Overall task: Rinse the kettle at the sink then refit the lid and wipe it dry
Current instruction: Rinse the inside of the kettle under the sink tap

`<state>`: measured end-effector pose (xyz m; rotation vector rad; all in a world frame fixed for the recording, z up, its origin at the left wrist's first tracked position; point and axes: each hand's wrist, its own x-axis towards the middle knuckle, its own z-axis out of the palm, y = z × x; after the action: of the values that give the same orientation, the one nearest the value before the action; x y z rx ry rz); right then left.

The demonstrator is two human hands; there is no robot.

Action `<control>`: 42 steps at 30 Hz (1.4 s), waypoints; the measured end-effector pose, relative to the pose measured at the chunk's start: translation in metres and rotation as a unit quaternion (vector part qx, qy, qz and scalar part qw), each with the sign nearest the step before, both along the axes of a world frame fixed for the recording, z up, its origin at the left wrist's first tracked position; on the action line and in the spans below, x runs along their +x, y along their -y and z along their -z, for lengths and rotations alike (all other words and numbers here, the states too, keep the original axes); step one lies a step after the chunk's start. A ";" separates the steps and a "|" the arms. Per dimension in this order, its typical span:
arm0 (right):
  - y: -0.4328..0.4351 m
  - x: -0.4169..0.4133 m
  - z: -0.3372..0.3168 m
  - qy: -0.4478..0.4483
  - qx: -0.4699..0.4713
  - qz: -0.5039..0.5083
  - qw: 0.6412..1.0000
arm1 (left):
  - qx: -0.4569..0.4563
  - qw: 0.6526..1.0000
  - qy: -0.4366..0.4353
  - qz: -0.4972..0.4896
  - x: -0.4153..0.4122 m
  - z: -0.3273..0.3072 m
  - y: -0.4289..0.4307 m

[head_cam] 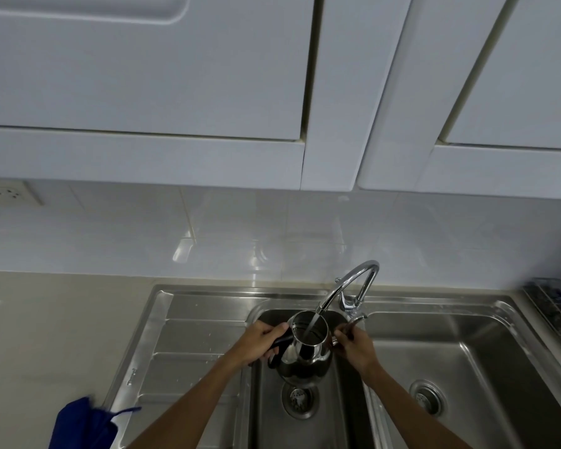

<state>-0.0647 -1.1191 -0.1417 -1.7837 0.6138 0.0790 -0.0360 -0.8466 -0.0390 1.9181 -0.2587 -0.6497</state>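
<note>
A shiny steel kettle [306, 348] with its top open hangs over the left sink basin [347, 416]. A thin stream of water falls from the curved tap [353, 280] into its mouth. My left hand [261, 343] is closed round the kettle's black handle on the left. My right hand [355, 346] grips the curved spout on the kettle's right side. The lid is not in view. A blue cloth [81, 426] lies on the counter at the bottom left.
The steel sink has a ribbed drainboard [188, 335] on the left and a second basin [450, 358] on the right. A wire rack [552, 306] stands at the far right edge. White wall cupboards hang overhead, and a wall socket [5, 192] is at the left.
</note>
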 end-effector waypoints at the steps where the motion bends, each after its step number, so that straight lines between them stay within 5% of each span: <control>1: 0.004 0.002 0.011 0.004 0.012 0.000 1.000 | 0.000 1.000 -0.001 -0.002 0.001 0.001 0.000; 15: -0.015 -0.003 -0.020 -0.003 0.041 0.018 0.999 | 0.008 1.000 -0.011 0.008 0.000 0.003 -0.003; 42: 0.002 0.007 0.023 -0.001 0.005 0.014 1.000 | 0.020 1.000 -0.001 0.023 0.001 0.000 0.000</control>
<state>-0.0579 -1.1207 -0.1645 -1.7656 0.6381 0.0654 -0.0349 -0.8461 -0.0394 1.9545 -0.2923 -0.6920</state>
